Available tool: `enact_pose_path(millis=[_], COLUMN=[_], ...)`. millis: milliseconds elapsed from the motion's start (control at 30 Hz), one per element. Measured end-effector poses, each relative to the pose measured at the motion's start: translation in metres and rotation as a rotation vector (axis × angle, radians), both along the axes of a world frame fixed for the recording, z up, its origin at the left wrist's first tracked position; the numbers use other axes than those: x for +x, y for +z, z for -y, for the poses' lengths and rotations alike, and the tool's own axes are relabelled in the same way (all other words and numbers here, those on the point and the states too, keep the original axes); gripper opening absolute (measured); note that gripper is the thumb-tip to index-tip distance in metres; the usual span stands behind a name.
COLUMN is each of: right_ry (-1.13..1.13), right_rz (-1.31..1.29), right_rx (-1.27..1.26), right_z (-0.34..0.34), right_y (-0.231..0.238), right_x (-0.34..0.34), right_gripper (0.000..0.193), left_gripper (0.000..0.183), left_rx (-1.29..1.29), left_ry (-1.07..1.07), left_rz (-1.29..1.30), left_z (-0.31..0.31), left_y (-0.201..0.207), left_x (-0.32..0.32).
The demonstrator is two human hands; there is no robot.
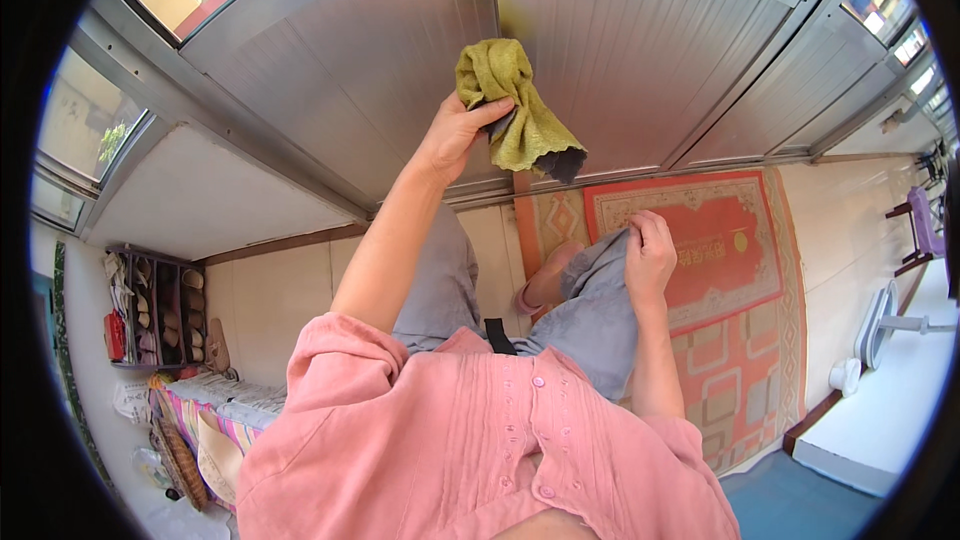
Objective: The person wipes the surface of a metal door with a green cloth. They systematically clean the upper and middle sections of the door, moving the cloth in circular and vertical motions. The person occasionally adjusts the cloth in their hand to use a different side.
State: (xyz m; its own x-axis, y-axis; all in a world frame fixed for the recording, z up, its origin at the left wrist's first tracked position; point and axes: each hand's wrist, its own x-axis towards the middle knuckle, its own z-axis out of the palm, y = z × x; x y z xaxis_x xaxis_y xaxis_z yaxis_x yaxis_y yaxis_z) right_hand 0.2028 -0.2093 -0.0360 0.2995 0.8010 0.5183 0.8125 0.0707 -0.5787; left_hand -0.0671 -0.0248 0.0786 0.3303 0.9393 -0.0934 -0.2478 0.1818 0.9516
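Observation:
My left hand grips a crumpled yellow-green cloth with a dark grey underside. Thumb and fingers are closed round its bunched left side, and its lower end hangs free. Behind the cloth stands a ribbed metal door panel, with a dull yellow-green reflection near its middle seam. Whether the cloth touches the panel, I cannot tell. My right hand is down at my right knee, its fingers curled together on the grey-blue trouser leg and seeming to pinch the fabric.
Under my bent legs, a red patterned mat lies over a larger patterned rug. A shoe rack stands at the left wall. To the right are a purple chair and a white pedestal fan. Glass panes sit at the upper left.

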Motion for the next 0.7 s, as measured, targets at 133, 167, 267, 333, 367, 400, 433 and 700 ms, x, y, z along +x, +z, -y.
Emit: enact_pose_path(millis=[133,167,267,333,367,400,433,700], right_ry=[0.165,0.26,0.485,0.59,0.627,0.661,0.638,0.614], right_rz=[-0.723,-1.052,-1.527,-1.533,-1.468,-1.401,-1.457,-0.728], right_rx=[-0.088,-0.118,-0.223,-0.267,-0.274,-0.279,-0.263,0.06], right_z=[-0.021,-0.028,-0.046,-0.048,-0.048,-0.047,-0.041,-0.019], right_y=[0.017,0.039,0.086,0.091,0.09,0.091,0.104,0.126], right_x=[-0.02,-0.032,-0.069,-0.076,-0.076,-0.076,-0.074,-0.067], right_gripper=[0.016,0.02,0.028,0.031,0.031,0.032,0.033,0.031], left_gripper=[0.048,0.05,0.053,0.06,0.062,0.065,0.067,0.039], left_rx=[-0.122,-0.163,-0.227,-0.137,-0.098,-0.058,-0.073,0.031], left_ry=[-0.015,-0.009,-0.056,-0.094,-0.122,-0.151,-0.143,-0.109], left_rz=[0.369,0.414,0.49,0.35,0.311,0.272,0.236,0.212], left_z=[0.031,0.041,0.063,0.064,0.063,0.063,0.064,0.071], left_y=[0.006,0.006,0.0,-0.001,-0.002,-0.002,0.002,0.008], left_x=[-0.015,-0.016,-0.007,-0.004,-0.007,-0.009,-0.015,-0.009])
